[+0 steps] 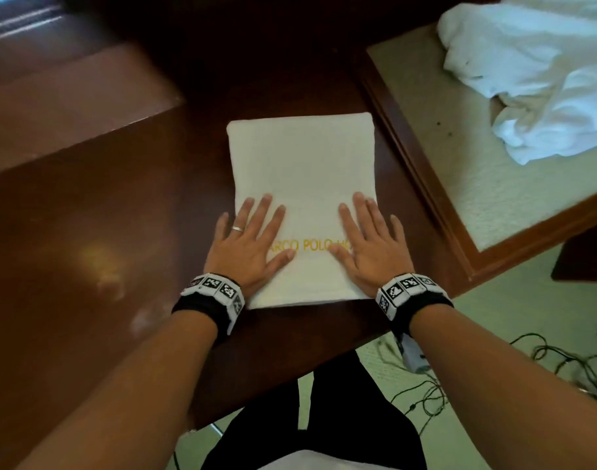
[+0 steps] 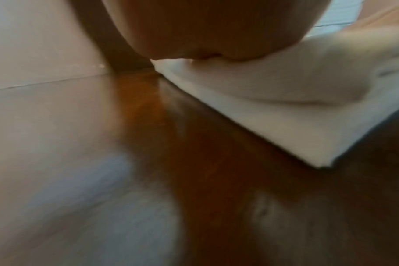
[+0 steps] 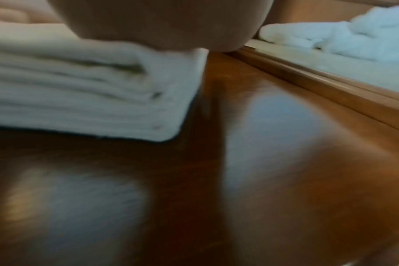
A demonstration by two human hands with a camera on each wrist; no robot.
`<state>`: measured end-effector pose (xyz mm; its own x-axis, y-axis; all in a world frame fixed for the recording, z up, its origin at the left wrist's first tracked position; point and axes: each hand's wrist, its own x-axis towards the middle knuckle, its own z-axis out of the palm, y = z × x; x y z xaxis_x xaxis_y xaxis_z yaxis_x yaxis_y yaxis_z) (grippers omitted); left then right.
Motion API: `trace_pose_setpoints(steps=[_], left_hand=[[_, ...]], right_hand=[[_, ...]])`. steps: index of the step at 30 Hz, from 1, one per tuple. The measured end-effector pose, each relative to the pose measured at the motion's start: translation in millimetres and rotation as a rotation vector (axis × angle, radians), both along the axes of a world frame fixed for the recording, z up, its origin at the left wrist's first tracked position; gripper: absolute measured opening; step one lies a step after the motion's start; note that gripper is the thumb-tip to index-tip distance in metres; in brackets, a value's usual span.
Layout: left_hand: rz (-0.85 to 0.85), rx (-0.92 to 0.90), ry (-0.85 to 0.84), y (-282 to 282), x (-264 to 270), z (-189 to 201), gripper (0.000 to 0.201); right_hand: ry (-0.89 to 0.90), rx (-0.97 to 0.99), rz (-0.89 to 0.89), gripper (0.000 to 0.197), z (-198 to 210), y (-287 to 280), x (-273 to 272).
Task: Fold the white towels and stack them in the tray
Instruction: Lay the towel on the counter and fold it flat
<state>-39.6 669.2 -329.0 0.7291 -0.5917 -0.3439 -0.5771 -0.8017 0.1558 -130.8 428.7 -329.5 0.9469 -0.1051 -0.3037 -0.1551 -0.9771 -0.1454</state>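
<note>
The folded towel lies in the frame's centre on the table. Left hand and right hand press flat, fingers straight, probably smoothing it; the unfolded towels wait upper right.

Both hands flat — fingers spread, palms down.

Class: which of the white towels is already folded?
The folded towel with gold lettering, flat under both hands on the table; the other towel lies crumpled in the tray.

Folded towel reads "ARCO POLO HO" in gold.
</note>
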Motion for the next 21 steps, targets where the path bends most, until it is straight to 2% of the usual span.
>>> trace_pose_setpoints(steps=[4, 6, 10, 12, 14, 18, 21], left_hand=[[0.208, 0.076, 0.023, 28.4, 26.0, 8.5, 0.083], [0.279, 0.024, -0.003, 23.0, 45.8, 18.9, 0.085], [0.131, -0.108, -0.154, -26.6, 75.2, 32.0, 0.078], [0.046, -0.119, -0.154, -52.8, 80.0, 32.2, 0.075], [0.046, -0.067, -0.090, -62.5, 79.4, 24.2, 0.071], [0.234, 0.087, 0.087, -35.3, 75.5, 10.5, 0.068], [0.386, 0.060, 0.056, -16.1, 63.1, 18.1, 0.070]], right_hand=[[0.010, -0.044, -0.046, 0.075, 9.7, -37.6, 11.6], [-0.033, -0.028, -0.030, 0.075, 19.0, -47.9, 37.4], [-0.165, -0.021, 0.117, 0.070, 32.9, -35.5, 104.8], [-0.162, -0.033, 0.237, 0.068, 29.4, -26.4, 127.1], [-0.085, -0.063, 0.336, 0.066, 18.2, -32.4, 131.2], [0.025, -0.051, 0.212, 0.062, 6.3, -67.3, 116.7], [-0.015, -0.011, 0.035, 0.064, 14.4, -63.8, 103.9]])
